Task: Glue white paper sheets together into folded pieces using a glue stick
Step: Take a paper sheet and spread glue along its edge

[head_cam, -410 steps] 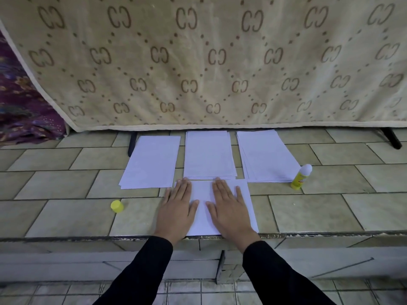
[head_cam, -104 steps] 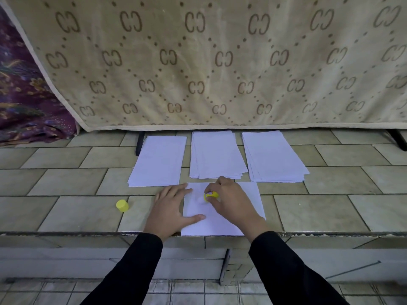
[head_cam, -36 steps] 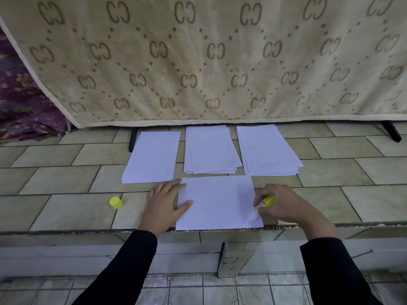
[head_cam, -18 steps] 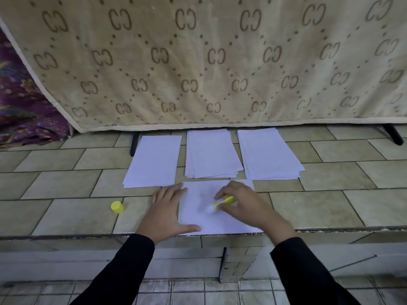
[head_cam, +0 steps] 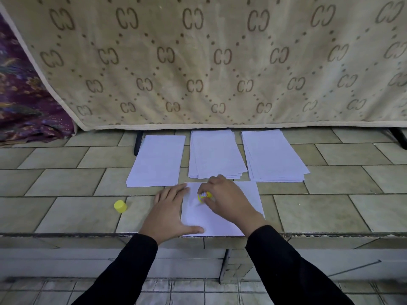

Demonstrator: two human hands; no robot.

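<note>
Where the tiled ledge (head_cam: 66, 181) runs off at the far left, a purple patterned cloth (head_cam: 26, 102) lies bunched against the hem of a beige blanket (head_cam: 209, 62) printed with brown double-C marks, which hangs across the whole background. Further right, a yellow cap (head_cam: 120, 206) sits alone on a tile, well apart from the paper. Behind it and to the right lies the left paper pile (head_cam: 157, 160), flat and thin, with a dark leg (head_cam: 137, 143) showing at its far corner.

The left hand (head_cam: 169, 213) lies flat with fingers straight, its palm on the tile just beside the single white sheet (head_cam: 220, 223) and its thumb pressing the sheet's near left corner. That sheet lies at the front of the ledge, its near edge along the lip.

Over the sheet's upper left part, the right hand (head_cam: 229, 201) is curled round the yellow glue stick (head_cam: 205, 195), whose end points left and down at the paper. Whether the tip touches the paper is unclear. Both arms wear black sleeves (head_cam: 286, 265).

Behind the right hand, the middle paper stack (head_cam: 217, 154) is fanned slightly at its near edge. Just beside it lies the right paper stack (head_cam: 275, 155), also several sheets thick. At the far right, a black furniture leg (head_cam: 399, 137) pokes out from under the blanket.
</note>
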